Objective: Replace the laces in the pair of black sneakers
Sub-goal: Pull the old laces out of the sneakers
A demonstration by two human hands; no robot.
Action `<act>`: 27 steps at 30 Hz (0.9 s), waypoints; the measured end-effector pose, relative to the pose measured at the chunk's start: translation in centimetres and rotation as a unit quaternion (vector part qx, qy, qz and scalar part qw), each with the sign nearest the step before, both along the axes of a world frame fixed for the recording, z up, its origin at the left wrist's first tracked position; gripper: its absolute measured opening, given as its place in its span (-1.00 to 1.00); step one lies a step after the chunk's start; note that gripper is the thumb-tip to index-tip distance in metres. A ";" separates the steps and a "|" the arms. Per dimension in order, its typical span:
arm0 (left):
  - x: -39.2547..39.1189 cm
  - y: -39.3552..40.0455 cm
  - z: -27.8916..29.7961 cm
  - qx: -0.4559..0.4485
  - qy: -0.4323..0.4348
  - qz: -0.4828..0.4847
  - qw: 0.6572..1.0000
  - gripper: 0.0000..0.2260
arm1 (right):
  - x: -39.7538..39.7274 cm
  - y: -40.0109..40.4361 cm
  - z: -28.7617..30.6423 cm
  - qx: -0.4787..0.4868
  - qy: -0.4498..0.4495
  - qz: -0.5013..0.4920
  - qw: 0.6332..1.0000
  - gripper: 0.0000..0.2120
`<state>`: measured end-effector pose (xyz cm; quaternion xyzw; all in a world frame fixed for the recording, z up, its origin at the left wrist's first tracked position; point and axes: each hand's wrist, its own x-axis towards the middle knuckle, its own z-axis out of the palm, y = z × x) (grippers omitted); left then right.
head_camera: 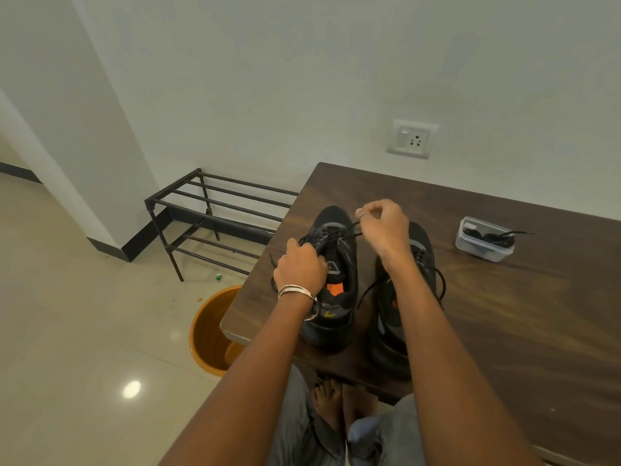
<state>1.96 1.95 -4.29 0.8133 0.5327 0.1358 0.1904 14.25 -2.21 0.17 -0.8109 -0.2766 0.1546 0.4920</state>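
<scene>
The left hand (300,268), silver bangles at its wrist, curls over the side of the left black mesh sneaker (332,277), its fingers closed on the shoe's lacing. Just beyond and to the right of it, the right hand (383,227) hangs above the toe, pinching the thin black lace (339,235) that runs taut back to the eyelets. Under the right forearm stands the second black sneaker (400,297), its lace loose. Both rest on the dark wooden surface (504,314). Far right of the right hand sits a clear plastic box (484,238) holding black laces.
</scene>
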 end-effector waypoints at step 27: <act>-0.1 0.2 -0.3 0.005 -0.003 -0.009 1.000 -0.77 | 0.0 0.6 0.4 0.106 -0.025 0.095 0.990 -0.90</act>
